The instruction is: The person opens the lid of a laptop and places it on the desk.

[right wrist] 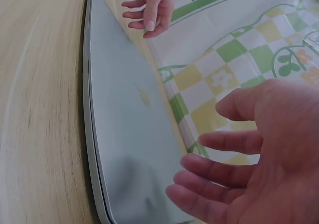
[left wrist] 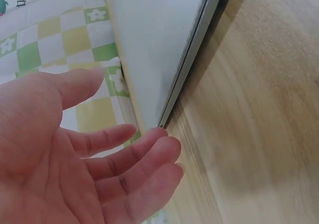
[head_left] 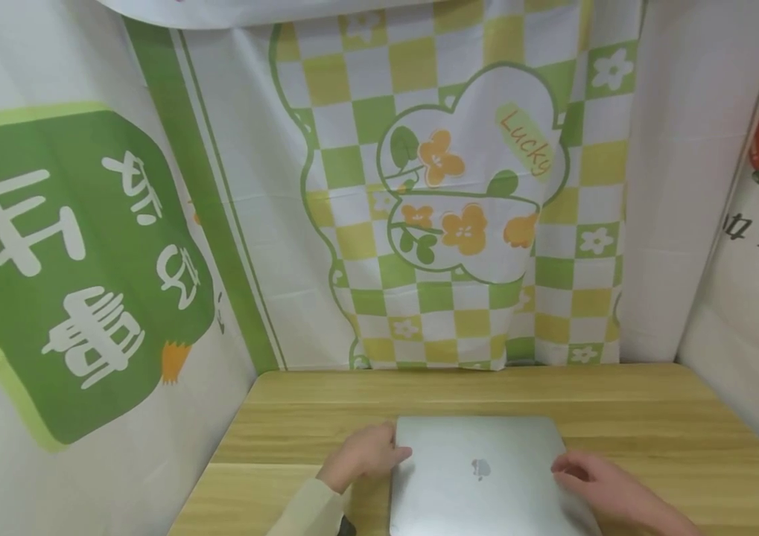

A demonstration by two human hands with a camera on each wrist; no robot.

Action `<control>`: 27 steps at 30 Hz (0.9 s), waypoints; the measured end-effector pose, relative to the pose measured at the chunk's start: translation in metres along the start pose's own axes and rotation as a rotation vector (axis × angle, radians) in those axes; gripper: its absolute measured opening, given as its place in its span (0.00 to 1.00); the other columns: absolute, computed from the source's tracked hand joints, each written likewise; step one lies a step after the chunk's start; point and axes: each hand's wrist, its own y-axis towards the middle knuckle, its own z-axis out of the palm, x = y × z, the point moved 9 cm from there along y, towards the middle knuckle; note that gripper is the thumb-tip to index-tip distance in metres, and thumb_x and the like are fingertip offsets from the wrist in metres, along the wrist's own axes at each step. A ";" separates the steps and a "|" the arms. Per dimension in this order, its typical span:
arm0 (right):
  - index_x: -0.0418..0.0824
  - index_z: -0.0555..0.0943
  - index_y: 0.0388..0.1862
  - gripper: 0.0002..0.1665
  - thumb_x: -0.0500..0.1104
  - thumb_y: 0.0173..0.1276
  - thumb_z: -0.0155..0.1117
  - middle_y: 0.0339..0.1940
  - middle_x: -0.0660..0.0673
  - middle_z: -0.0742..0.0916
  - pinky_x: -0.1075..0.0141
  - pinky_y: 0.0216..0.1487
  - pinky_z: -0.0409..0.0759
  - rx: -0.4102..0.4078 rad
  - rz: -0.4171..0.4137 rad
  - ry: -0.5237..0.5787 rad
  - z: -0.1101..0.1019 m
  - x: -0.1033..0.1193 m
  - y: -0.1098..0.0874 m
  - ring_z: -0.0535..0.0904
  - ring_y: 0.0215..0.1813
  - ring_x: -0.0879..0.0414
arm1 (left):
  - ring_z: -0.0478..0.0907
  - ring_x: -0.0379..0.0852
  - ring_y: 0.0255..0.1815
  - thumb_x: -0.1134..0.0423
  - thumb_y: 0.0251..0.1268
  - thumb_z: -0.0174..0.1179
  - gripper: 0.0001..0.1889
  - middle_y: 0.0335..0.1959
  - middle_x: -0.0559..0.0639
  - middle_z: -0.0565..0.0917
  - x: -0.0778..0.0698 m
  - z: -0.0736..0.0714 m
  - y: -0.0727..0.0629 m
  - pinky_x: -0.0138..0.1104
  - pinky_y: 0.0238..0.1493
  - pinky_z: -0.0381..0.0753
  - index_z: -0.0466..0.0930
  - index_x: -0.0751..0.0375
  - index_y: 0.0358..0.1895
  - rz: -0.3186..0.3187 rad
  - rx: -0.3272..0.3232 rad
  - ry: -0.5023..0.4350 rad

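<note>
A closed silver laptop (head_left: pixel 469 484) with an apple mark on its lid lies flat on the wooden table. Beside its left edge is my left hand (head_left: pixel 369 450), thumb over the lid's margin. In the left wrist view the fingers of that hand (left wrist: pixel 119 169) are loosely bent near the laptop's corner, with nothing in them; whether they touch it I cannot tell. My right hand (head_left: pixel 594 480) is at the laptop's right edge. Its fingers (right wrist: pixel 214 169) are spread and gently bent in the right wrist view, holding nothing, close to the lid (right wrist: pixel 129 114).
The wooden table (head_left: pixel 305 417) ends at the back against a hanging cloth (head_left: pixel 345 223) with green and yellow checks. Printed fabric walls (head_left: pixel 232 246) stand at the left and right. A small dark object (head_left: pixel 347 527) shows by the left sleeve.
</note>
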 end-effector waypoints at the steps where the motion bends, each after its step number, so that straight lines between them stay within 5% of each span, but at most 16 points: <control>1: 0.35 0.79 0.53 0.21 0.51 0.77 0.52 0.51 0.41 0.86 0.72 0.43 0.79 0.004 0.002 0.013 0.002 0.001 0.000 0.79 0.48 0.68 | 0.73 0.42 0.24 0.46 0.68 0.58 0.18 0.29 0.46 0.78 0.000 0.000 -0.001 0.35 0.23 0.73 0.75 0.59 0.42 0.008 0.000 0.002; 10: 0.33 0.79 0.54 0.20 0.48 0.77 0.52 0.50 0.38 0.85 0.71 0.39 0.79 0.032 -0.058 0.083 0.018 0.021 0.007 0.77 0.44 0.74 | 0.71 0.39 0.23 0.46 0.69 0.57 0.18 0.27 0.45 0.77 -0.001 -0.001 -0.008 0.31 0.24 0.73 0.74 0.59 0.44 0.078 -0.002 0.014; 19: 0.36 0.79 0.55 0.20 0.50 0.77 0.53 0.50 0.41 0.85 0.71 0.39 0.79 0.087 -0.043 0.113 0.039 0.035 0.011 0.77 0.44 0.71 | 0.83 0.50 0.46 0.43 0.68 0.57 0.23 0.50 0.54 0.84 -0.005 -0.006 -0.025 0.41 0.43 0.83 0.75 0.59 0.52 0.149 -0.048 0.098; 27: 0.39 0.80 0.53 0.18 0.49 0.77 0.52 0.49 0.44 0.85 0.72 0.41 0.78 0.100 -0.084 0.111 0.054 0.051 0.014 0.76 0.44 0.71 | 0.82 0.49 0.47 0.43 0.68 0.56 0.24 0.51 0.52 0.84 -0.004 -0.001 -0.037 0.40 0.45 0.83 0.76 0.58 0.56 0.180 -0.042 0.124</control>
